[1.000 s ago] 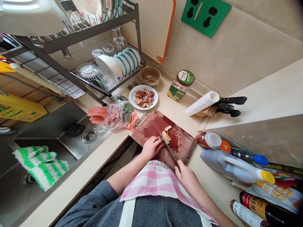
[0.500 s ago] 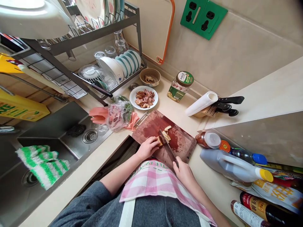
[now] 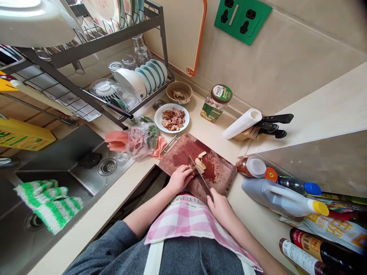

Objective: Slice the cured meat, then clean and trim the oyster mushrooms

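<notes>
My right hand (image 3: 220,207) is closed around the handle of a kitchen knife (image 3: 201,179), whose blade slants across the cutting board (image 3: 222,187). On the blade's left, my left hand (image 3: 180,178) has bent fingers pressed onto a small brownish-yellow piece of food, mostly hidden by the fingertips and blade. Several pale food slices (image 3: 200,162) with brown edges lie just right of the blade. The reddish-brown board is wet and stained. Beyond its far edge, a white plate (image 3: 157,123) bears sliced browned meat (image 3: 173,119).
Left of the board lie pink rubber gloves (image 3: 117,141) and a plastic bag (image 3: 139,139), beside the sink (image 3: 64,152). A dish rack (image 3: 104,40) stands behind them. A lidded jar (image 3: 215,103), a knife block (image 3: 249,133) and several bottles (image 3: 279,196) line the back and right.
The knife blade has shifted slightly left, closer to my left fingertips, and covers more of the held piece. My right hand moved a little left with it. The view has shifted slightly.
</notes>
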Motion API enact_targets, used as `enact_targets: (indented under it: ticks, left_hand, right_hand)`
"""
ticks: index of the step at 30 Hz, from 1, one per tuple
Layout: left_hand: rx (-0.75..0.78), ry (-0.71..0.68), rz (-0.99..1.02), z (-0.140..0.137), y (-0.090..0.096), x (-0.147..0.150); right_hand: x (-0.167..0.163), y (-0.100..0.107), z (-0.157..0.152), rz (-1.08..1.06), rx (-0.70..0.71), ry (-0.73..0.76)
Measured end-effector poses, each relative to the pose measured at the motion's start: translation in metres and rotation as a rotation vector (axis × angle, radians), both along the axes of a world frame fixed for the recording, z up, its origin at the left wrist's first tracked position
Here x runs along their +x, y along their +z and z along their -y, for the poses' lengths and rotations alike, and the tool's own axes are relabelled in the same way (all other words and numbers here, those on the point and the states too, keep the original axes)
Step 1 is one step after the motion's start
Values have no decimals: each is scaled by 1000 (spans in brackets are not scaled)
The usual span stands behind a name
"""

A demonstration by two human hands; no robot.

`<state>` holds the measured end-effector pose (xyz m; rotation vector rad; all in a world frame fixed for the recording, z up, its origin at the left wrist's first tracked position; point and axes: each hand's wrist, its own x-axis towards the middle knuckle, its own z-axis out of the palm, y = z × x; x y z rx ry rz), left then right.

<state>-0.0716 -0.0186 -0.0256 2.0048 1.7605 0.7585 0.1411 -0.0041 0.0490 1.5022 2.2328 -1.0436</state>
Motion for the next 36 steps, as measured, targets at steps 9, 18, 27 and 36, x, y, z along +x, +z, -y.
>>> enact_targets:
  ticks: [9, 18, 27, 36]
  left_hand:
    - [44, 21, 6, 2, -6, 2]
    - [16, 42, 0, 4, -2, 2]
    - [15, 23, -20, 3, 2, 2]
    - [22, 35, -15, 4, -4, 0]
  right_hand:
    - [1, -9, 4, 8, -22, -2]
    - [-31, -29, -17, -15, 56, -22]
    - [11, 16, 9, 31, 15, 5]
    - [-14, 9, -8, 22, -4, 37]
